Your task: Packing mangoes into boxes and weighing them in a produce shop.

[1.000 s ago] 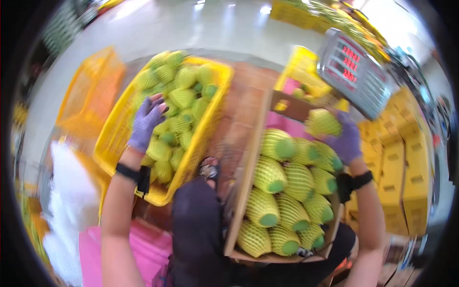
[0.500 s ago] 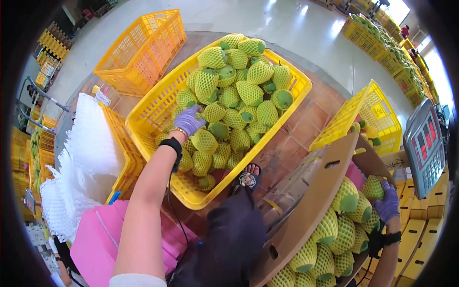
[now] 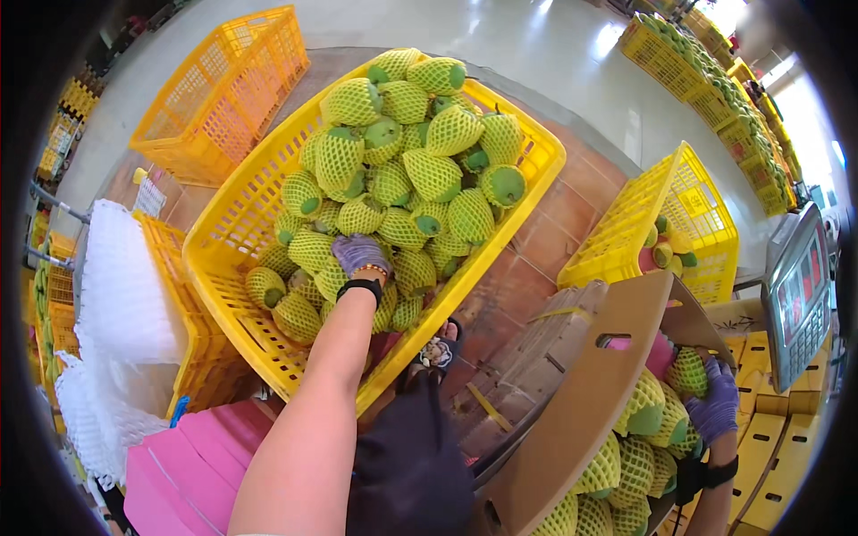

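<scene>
My left hand (image 3: 359, 255), in a purple glove, reaches into a large yellow crate (image 3: 228, 210) piled with green fruits in yellow foam nets (image 3: 432, 174). Its fingers curl down over a netted fruit among the others, and their tips are partly hidden. At the lower right stands an open brown carton (image 3: 585, 380) that holds more netted fruits (image 3: 636, 469) in rows. My right hand (image 3: 715, 400), also purple-gloved, is inside its far right corner. The fingers are closed against one netted fruit (image 3: 687, 372), beside something pink.
A digital scale display (image 3: 797, 299) rises right of the carton. A yellow crate with loose fruit (image 3: 666, 228) stands behind it, an orange crate (image 3: 219, 98) at the far left. White foam netting (image 3: 134, 295) and a pink block-like stack (image 3: 197, 469) lie on the left. Flattened cartons (image 3: 527, 366) lean by the carton.
My left hand has moved nearer and deeper among the fruits, its fingers more curled. My right hand stays at the same netted fruit in the carton. The whole view has shifted slightly.
</scene>
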Tool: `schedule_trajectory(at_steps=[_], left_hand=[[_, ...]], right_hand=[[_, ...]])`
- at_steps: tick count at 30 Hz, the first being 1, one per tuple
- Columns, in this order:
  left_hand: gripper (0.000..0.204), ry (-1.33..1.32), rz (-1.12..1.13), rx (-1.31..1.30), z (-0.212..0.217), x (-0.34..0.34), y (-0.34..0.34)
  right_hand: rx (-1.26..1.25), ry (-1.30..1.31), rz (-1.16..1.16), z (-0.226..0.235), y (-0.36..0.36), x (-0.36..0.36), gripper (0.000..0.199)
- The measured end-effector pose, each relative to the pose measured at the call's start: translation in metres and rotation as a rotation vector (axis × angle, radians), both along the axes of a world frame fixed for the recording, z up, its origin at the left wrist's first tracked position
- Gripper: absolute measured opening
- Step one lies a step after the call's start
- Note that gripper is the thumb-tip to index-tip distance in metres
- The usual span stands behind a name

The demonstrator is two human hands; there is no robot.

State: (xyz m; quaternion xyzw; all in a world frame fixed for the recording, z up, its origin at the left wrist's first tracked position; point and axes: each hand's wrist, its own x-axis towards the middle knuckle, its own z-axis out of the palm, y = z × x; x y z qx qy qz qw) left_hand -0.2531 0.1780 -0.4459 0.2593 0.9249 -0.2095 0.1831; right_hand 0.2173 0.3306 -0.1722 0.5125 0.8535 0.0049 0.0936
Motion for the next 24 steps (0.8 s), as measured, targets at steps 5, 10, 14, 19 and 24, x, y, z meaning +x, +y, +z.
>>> schedule_trajectory(at_steps=[5, 10, 14, 19, 24], left_hand=[[0.052, -0.09, 0.039, 0.144, 0.037, 0.001, -0.011], [0.089, -0.198, 0.081, 0.412, 0.074, 0.009, -0.046], [0.087, -0.337, -0.048, 0.897, 0.108, 0.02, -0.089], [0.089, -0.656, -0.409, 1.444, 0.18, 0.06, -0.117], [0.084, -1.056, -0.58, 1.611, 0.273, 0.131, -0.121]], right_hand=[[-0.064, 0.048, -0.005, 0.001, 0.001, 0.004, 0.072], [-0.059, -0.036, -0.03, 0.005, -0.001, 0.006, 0.075], [-0.071, -0.033, 0.001, 0.022, -0.013, 0.009, 0.078], [0.103, 0.421, 0.32, 0.06, -0.08, 0.002, 0.069], [-0.155, 0.925, 0.443, 0.095, -0.169, -0.041, 0.051]])
